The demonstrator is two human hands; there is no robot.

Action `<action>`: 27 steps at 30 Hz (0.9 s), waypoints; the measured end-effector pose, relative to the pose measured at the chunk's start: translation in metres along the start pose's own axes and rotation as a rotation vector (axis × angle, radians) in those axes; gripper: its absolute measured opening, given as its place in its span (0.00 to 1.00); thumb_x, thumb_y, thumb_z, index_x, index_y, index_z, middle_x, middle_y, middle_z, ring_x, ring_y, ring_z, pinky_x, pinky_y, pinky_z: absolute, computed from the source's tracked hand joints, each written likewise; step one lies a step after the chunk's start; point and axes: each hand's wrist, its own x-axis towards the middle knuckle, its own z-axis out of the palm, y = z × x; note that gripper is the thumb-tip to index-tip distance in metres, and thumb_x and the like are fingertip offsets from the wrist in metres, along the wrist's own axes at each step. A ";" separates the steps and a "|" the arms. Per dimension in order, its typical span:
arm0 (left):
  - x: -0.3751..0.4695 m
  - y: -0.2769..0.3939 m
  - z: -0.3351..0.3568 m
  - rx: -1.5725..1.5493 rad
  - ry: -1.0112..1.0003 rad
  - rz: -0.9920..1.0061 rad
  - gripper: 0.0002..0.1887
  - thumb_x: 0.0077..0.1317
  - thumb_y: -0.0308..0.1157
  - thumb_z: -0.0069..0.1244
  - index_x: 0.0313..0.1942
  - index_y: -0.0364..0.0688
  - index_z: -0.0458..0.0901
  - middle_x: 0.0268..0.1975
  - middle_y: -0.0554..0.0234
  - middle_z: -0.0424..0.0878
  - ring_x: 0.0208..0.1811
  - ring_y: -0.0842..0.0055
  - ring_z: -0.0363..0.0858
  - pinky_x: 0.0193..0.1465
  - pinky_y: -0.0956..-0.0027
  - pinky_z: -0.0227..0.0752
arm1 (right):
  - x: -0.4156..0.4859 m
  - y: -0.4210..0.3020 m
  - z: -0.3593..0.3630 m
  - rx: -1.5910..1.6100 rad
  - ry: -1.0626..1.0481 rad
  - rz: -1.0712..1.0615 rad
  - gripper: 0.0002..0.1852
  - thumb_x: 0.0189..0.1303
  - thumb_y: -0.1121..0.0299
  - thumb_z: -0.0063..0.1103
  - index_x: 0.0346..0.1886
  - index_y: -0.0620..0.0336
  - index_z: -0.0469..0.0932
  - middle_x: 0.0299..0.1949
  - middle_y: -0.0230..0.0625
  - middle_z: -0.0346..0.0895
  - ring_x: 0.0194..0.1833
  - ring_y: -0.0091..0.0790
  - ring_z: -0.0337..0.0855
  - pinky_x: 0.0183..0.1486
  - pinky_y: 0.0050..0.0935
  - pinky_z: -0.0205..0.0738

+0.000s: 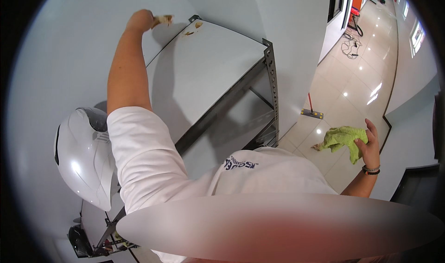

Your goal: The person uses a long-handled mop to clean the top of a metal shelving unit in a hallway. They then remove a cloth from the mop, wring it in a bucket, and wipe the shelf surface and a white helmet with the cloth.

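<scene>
My left hand (140, 20) grips a torn, beige-brown scrap (162, 21), perhaps tape or paper, close to the wall at the far corner of a rack. The white top shelf (212, 61) of this slotted-angle steel rack (272, 79) lies beneath my outstretched arm. Brown stuck patches (198, 25) mark the shelf near that corner. Off to the right, above the floor, my right hand (371, 146) holds a crumpled lime-green cloth (342, 138). A small brownish piece (316, 147) shows at the cloth's left end; whether it is held cannot be told.
A white motorcycle helmet (83, 158) stands left of my upper arm. On the glossy tiled floor (333, 82) are a flat mop (312, 113), a loose cable (350, 47) and a red vacuum cleaner (354, 12). Behind the helmet, a dark object (79, 240) lies by more shelving.
</scene>
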 end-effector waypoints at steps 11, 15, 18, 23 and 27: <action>-0.057 0.168 -0.055 -0.143 -0.146 0.518 0.11 0.49 0.34 0.48 0.26 0.36 0.80 0.21 0.54 0.77 0.22 0.67 0.74 0.27 0.66 0.67 | 0.000 0.009 0.000 0.052 -0.034 0.122 0.11 0.43 0.74 0.58 0.32 0.69 0.74 0.61 0.47 0.56 0.60 0.47 0.59 0.60 0.38 0.53; -0.106 0.255 -0.052 -0.458 -0.121 0.847 0.18 0.53 0.30 0.44 0.45 0.35 0.77 0.39 0.47 0.80 0.32 0.61 0.79 0.38 0.61 0.72 | -0.001 0.010 0.001 -0.070 -0.035 0.102 0.13 0.43 0.72 0.57 0.34 0.70 0.74 0.61 0.46 0.57 0.61 0.48 0.57 0.62 0.40 0.50; -0.133 0.291 -0.050 -0.931 0.179 1.326 0.29 0.53 0.25 0.43 0.59 0.39 0.63 0.56 0.51 0.71 0.47 0.63 0.76 0.52 0.67 0.68 | 0.000 0.009 0.001 -0.121 -0.033 0.072 0.14 0.43 0.73 0.57 0.35 0.70 0.74 0.61 0.47 0.57 0.61 0.49 0.57 0.62 0.40 0.50; -0.068 0.231 -0.054 -0.996 -0.320 1.056 0.18 0.56 0.34 0.50 0.48 0.41 0.76 0.44 0.60 0.78 0.44 0.74 0.76 0.49 0.70 0.68 | -0.003 0.008 0.002 -0.089 0.031 0.102 0.10 0.42 0.75 0.59 0.30 0.69 0.73 0.61 0.48 0.57 0.60 0.50 0.59 0.59 0.39 0.55; -0.015 0.150 -0.031 -0.675 -0.266 0.500 0.13 0.54 0.39 0.53 0.37 0.42 0.81 0.27 0.69 0.77 0.30 0.82 0.71 0.31 0.75 0.65 | -0.006 0.010 0.002 -0.106 0.028 0.137 0.13 0.42 0.73 0.57 0.34 0.69 0.74 0.60 0.49 0.57 0.61 0.49 0.58 0.62 0.41 0.51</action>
